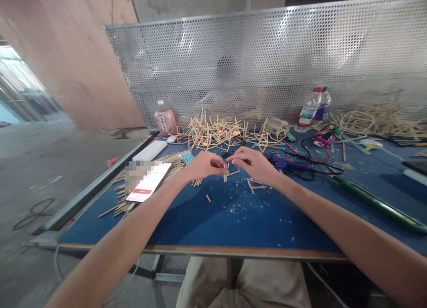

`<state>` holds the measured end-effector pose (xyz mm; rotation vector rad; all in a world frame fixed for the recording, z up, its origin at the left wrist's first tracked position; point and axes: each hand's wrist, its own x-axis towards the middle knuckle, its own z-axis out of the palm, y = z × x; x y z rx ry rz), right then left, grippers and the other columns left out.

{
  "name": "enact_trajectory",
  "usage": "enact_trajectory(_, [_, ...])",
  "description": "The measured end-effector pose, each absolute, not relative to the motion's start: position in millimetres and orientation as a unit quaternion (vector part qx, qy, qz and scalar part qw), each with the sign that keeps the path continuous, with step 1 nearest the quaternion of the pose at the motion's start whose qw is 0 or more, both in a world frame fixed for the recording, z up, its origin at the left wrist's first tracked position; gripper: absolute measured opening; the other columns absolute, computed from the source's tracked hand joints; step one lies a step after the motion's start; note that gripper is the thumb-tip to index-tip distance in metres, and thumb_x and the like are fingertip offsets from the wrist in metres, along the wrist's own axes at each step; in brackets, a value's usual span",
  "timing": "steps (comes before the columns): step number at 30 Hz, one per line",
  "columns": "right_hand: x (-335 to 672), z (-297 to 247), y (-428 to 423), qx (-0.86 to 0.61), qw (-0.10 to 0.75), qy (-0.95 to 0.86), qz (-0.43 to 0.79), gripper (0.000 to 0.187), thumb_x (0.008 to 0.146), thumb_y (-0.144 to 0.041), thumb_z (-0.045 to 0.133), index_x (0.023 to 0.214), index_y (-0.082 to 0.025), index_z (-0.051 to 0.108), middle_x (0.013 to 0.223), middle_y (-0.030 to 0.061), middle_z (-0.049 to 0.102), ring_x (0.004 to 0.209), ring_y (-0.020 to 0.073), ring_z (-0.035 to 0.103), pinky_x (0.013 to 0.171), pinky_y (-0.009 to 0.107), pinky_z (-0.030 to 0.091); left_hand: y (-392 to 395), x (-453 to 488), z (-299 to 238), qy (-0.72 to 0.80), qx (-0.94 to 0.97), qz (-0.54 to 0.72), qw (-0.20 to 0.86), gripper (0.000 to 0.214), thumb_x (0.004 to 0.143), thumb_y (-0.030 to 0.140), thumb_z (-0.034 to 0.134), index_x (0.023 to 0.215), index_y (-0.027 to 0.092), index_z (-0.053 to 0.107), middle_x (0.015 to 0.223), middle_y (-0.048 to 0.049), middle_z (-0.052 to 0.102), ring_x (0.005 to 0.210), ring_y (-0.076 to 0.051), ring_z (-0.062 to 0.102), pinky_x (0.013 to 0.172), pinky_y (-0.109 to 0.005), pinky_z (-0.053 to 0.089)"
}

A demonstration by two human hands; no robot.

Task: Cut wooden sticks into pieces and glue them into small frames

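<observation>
Over the middle of the blue tabletop (213,223), my two hands come together around small wooden sticks. My left hand (207,165) pinches a short wooden stick (226,176) between thumb and fingertips. Close on the right, my right hand (253,164) has its thumb and fingers drawn together near the stick's upper end; what lies between them is too small to make out. Another stick (233,173) extends sideways beside the pinched one. A few joined sticks (252,186) lie below my right hand, and a loose short piece (208,198) lies nearer me.
A heap of stick frames (213,132) backs onto the perforated metal screen (200,54). Left are a phone (150,181) on long sticks and a pink bottle (165,119). Right are a blue glue gun (290,163), cables, bottles (307,114) and a green-handled tool (380,203).
</observation>
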<state>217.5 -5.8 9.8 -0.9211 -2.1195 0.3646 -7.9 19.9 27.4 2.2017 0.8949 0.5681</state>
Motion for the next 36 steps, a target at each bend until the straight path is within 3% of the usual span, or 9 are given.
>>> enact_trajectory(6, [207,1,-7,-0.363,0.406,-0.8,0.253,0.023,0.089,-0.03,0.062,0.108,-0.028,0.074,0.092,0.0032,0.065,0.072,0.0144,0.059,0.068,0.032,0.051,17,-7,30,0.341,0.863,0.217,0.303,0.028,0.078,0.046,0.071,0.081,0.018,0.077,0.071,-0.0028,0.072,0.064,-0.012,0.059,0.059,-0.024,0.041])
enact_trajectory(10, [205,-7,-5,-0.35,0.429,-0.744,0.374,0.038,0.083,-0.029,0.068,0.121,-0.026,0.067,0.091,0.0027,0.071,0.08,0.0177,0.069,0.08,0.038,0.057,15,-8,31,0.338,0.874,0.203,0.285,0.031,0.081,0.048,0.067,0.076,0.019,0.077,0.063,0.0002,0.066,0.055,-0.008,0.046,0.054,-0.025,0.032])
enact_trajectory(15, [206,-5,-6,-0.358,0.452,-0.728,0.371,0.052,0.079,-0.025,0.071,0.13,-0.024,0.058,0.092,0.0031,0.074,0.084,0.0187,0.071,0.085,0.04,0.058,13,-7,31,0.339,0.875,0.189,0.289,0.03,0.081,0.046,0.066,0.079,0.019,0.077,0.069,-0.0015,0.069,0.058,-0.009,0.048,0.055,-0.026,0.033])
enact_trajectory(21, [207,-5,-4,-0.37,0.451,-0.733,0.35,0.037,0.077,-0.029,0.073,0.113,-0.021,0.065,0.091,0.0052,0.075,0.084,0.0195,0.072,0.084,0.04,0.058,14,-6,30,0.356,0.879,0.189,0.253,0.034,0.082,0.05,0.064,0.074,0.019,0.077,0.06,-0.0005,0.064,0.053,-0.01,0.041,0.052,-0.028,0.028])
enact_trajectory(29, [211,-7,-3,-0.355,0.42,-0.779,0.303,0.018,0.08,-0.029,0.069,0.097,-0.022,0.07,0.088,0.0038,0.076,0.083,0.0189,0.073,0.079,0.035,0.059,16,-6,27,0.345,0.873,0.187,0.288,0.034,0.081,0.05,0.065,0.077,0.019,0.077,0.071,-0.0023,0.072,0.059,-0.011,0.054,0.058,-0.026,0.036])
enact_trajectory(36, [209,-1,-7,-0.346,0.418,-0.804,0.244,0.012,0.084,-0.025,0.065,0.094,-0.022,0.071,0.088,0.0024,0.074,0.077,0.0157,0.069,0.076,0.033,0.057,16,-6,27,0.35,0.869,0.193,0.29,0.034,0.081,0.05,0.066,0.083,0.019,0.078,0.066,-0.0022,0.07,0.061,-0.012,0.061,0.058,-0.024,0.039])
